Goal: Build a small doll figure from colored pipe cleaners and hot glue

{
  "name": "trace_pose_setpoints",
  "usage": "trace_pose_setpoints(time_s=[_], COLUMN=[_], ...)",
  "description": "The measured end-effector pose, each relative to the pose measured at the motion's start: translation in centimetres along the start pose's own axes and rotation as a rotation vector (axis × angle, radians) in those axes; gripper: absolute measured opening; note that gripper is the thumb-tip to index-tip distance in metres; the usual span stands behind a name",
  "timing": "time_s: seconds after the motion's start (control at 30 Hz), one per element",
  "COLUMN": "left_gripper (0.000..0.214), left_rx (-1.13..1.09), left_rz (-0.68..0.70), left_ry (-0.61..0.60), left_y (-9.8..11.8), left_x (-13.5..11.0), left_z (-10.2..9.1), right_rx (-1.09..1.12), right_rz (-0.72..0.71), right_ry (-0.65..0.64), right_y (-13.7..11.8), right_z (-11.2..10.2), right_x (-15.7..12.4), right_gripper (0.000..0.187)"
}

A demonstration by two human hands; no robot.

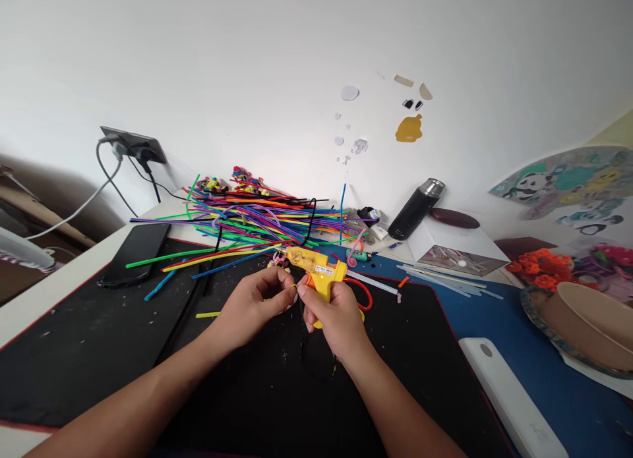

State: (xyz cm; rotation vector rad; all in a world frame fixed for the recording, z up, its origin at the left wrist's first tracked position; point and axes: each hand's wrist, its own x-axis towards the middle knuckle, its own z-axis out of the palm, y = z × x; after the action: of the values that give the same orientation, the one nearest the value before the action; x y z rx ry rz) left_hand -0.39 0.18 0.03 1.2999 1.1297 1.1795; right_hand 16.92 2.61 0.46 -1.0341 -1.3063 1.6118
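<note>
My right hand (336, 313) is wrapped round the handle of a yellow hot glue gun (311, 263), whose nozzle points left. A translucent glue stick (373, 282) sticks out of the gun's back end. Close by on the left, my left hand (260, 303) is closed in a pinch, and a small yellow pipe cleaner piece (295, 286) shows at its fingertips. The fingers hide most of that piece. Just behind the left fingers lies a small multicoloured bundle (279, 260), partly covered. Red-handled scissors (366, 296) lie behind the gun, partly hidden.
A heap of coloured pipe cleaners (267, 214) lies along the wall on the black mat (237, 405). A phone (136, 254) is at left. At right are a black flask (418, 207), a white box (455, 244), loose glue sticks (448, 280), a white device (512, 395) and a round basket (554, 333).
</note>
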Motion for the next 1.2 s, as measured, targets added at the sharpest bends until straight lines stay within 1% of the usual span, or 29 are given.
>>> trace_pose_setpoints(time_s=[0.13,0.23,0.3,0.4,0.43,0.5,0.57,0.6,0.73,0.83,0.9,1.03,1.2], left_gripper=[0.033,0.037,0.037,0.032,0.032,0.037,0.040,0.040,0.035,0.041,0.041,0.038,0.035], left_rx=[-0.050,-0.093,-0.080,-0.030,-0.033,-0.089,-0.097,-0.072,-0.024,-0.047,-0.017,-0.005,0.038], left_rz=[0.007,-0.013,-0.033,0.007,0.010,-0.013,-0.041,-0.030,0.018,-0.001,-0.002,0.057,0.112], left_ry=[0.012,0.013,0.018,0.053,0.047,0.035,0.043,0.058,0.118,0.135,0.165,0.228,0.275], left_y=[-0.1,-0.1,-0.1,0.0,0.0,0.0,0.1,0.1,0.2,0.2,0.1,0.1,0.1], left_x=[0.3,0.3,0.3,0.2,0.2,0.2,0.3,0.3,0.5,0.7,0.8,0.7,0.9], left_z=[0.3,0.4,0.4,0.4,0.4,0.4,0.3,0.3,0.1,-0.1,-0.4,-1.1,-1.4], right_rx=[0.029,0.054,0.059,0.082,0.097,0.126,0.132,0.138,0.163,0.158,0.138,0.103,0.082], right_rz=[-0.016,0.017,0.039,0.000,-0.012,-0.006,0.013,0.012,-0.078,-0.042,-0.028,-0.080,-0.081], right_ry=[-0.008,0.021,0.035,0.010,0.009,0.026,0.057,0.056,0.055,0.034,0.013,0.015,-0.031], right_y=[0.1,0.3,0.5,0.9,0.9,1.0,0.9,0.7,0.2,0.0,0.0,-0.1,-0.3], right_z=[0.0,0.0,0.1,0.1,0.1,0.1,0.0,-0.1,-0.5,-0.4,-0.4,-0.4,-0.4], right_x=[0.1,0.2,0.3,0.3,0.3,0.4,0.4,0.5,0.5,0.4,0.2,-0.2,-0.5], right_gripper=[0.034,0.035,0.035,0.034,0.034,0.036,0.038,0.039,0.040,0.046,0.049,0.045,0.049])
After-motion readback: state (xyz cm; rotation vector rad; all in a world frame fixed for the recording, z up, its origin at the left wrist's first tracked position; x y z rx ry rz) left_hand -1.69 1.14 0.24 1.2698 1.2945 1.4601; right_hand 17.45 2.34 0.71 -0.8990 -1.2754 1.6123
